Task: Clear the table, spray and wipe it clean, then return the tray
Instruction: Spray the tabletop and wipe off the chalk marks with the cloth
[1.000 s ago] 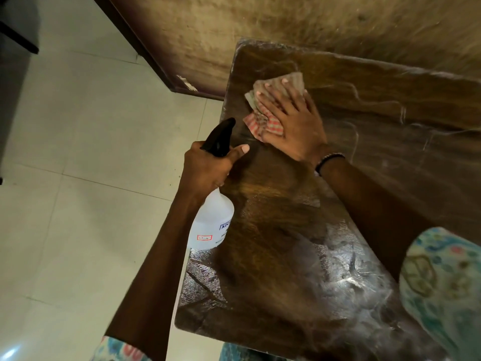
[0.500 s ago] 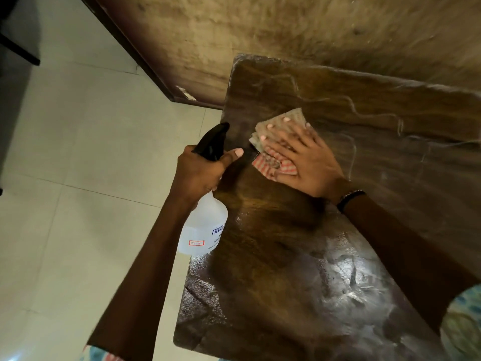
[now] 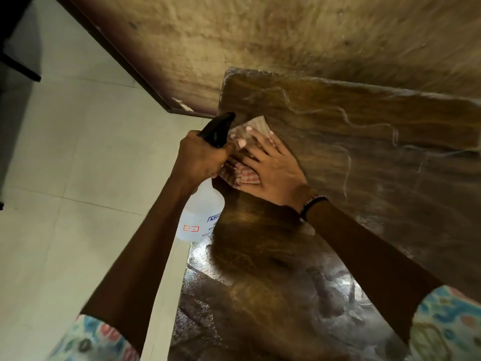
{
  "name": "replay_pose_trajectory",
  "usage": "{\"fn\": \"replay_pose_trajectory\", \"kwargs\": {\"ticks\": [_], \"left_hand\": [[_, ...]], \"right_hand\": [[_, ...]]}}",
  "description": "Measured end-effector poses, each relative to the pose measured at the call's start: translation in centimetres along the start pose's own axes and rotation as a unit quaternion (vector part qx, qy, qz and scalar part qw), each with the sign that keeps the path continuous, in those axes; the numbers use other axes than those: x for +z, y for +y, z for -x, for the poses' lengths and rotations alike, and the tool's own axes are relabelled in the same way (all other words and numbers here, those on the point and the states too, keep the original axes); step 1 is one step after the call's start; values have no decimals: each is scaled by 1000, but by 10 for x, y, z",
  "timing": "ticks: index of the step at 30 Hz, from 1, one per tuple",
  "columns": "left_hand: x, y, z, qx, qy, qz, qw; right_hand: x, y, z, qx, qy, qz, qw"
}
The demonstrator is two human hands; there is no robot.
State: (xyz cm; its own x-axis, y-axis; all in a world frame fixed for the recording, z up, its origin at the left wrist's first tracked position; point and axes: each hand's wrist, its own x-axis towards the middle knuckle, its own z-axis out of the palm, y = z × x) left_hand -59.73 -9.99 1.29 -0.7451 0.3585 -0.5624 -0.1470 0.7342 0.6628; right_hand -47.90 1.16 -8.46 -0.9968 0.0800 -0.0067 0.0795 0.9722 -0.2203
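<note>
my right hand (image 3: 273, 166) lies flat, fingers spread, pressing a crumpled red-and-white striped cloth (image 3: 247, 175) onto the dark, wet-sheened wooden table (image 3: 338, 230) near its far left corner; my left hand (image 3: 201, 157) grips the black trigger head of a clear plastic spray bottle (image 3: 199, 217) just beside the table's left edge, over the pale tiled floor (image 3: 78, 178)

Pale tiled floor (image 3: 78, 157), stained wall (image 3: 260, 35), dark skirting (image 3: 125, 63) along its foot
</note>
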Motion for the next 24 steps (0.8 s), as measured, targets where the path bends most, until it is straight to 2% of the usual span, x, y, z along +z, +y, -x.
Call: {"fn": "replay_pose_trajectory", "kwargs": {"ticks": [8, 15, 20, 24], "left_hand": [[8, 15, -9, 2, 8, 19, 1000], [-3, 14, -23, 15, 19, 51, 998], [-14, 10, -24, 42, 19, 53, 998], [-17, 6, -21, 42, 19, 51, 998]], "right_hand": [[-20, 83, 28, 107, 5, 21, 994], [-28, 76, -58, 158, -9, -4, 987], [-16, 44, -132, 142, -37, 6, 989], [-14, 21, -125, 67, -63, 25, 995]]}}
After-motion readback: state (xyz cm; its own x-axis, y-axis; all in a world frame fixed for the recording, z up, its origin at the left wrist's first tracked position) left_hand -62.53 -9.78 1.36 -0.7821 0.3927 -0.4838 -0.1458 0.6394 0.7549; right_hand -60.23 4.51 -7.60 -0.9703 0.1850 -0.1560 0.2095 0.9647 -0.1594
